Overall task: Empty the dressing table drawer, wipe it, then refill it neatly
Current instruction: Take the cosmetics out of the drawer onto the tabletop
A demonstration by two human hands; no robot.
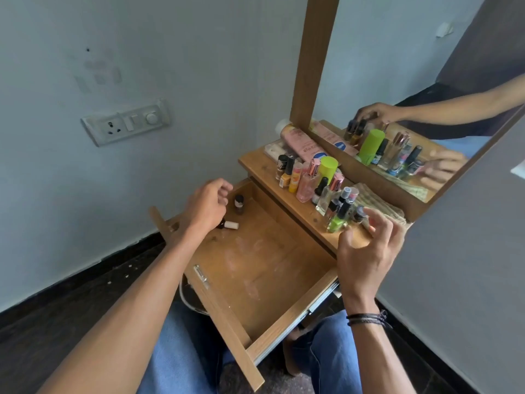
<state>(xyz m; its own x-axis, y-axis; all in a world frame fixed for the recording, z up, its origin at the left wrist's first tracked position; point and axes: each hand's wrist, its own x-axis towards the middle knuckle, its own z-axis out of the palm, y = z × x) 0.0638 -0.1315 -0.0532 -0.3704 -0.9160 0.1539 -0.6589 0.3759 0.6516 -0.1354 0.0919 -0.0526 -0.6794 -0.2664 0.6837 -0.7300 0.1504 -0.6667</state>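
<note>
The wooden drawer (284, 317) is pulled out over my lap, its dusty floor almost bare. In its far left corner a small dark bottle (239, 203) stands upright and a white nail polish bottle (230, 224) lies on its side. My left hand (206, 207) hovers just over them with loosely curled fingers, holding nothing. My right hand (366, 248) is at the front right of the table top (255, 162), fingers spread and empty, right beside a green nail polish bottle (337, 221) and a small dark jar (359, 214).
Several bottles crowd the table top, among them a green-capped bottle (328, 169) and a pink lotion tube (301, 143). A folded cloth (377, 201) lies behind my right hand. The mirror (412, 81) rises behind, a wall socket (125, 123) at left.
</note>
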